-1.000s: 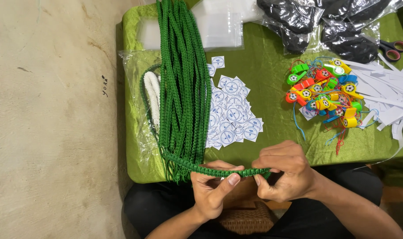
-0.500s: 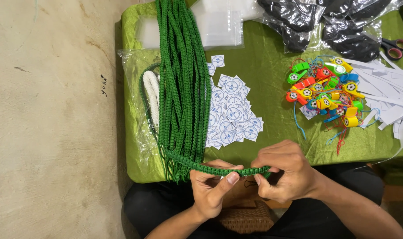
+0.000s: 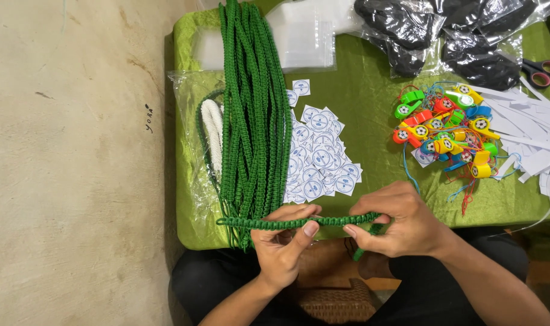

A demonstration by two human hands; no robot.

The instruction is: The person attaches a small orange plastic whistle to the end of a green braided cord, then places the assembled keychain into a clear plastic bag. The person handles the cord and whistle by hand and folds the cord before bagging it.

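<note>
The fingers of the left hand (image 3: 281, 247) and right hand (image 3: 402, 226) stay clamped on one green braided cord (image 3: 299, 223), stretched level at the table's (image 3: 371, 96) near edge, barely shifted since a moment ago. Beyond lie the cord bundle (image 3: 254, 108), round stickers (image 3: 320, 157), coloured whistles (image 3: 447, 130) and bare concrete floor (image 3: 75, 169).

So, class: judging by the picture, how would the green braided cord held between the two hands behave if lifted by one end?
The green braided cord would probably flop: its end droops past the right hand. Its knotted weave looks grippy rather than slippery against the left hand. It seems light and unlikely to break.
</note>
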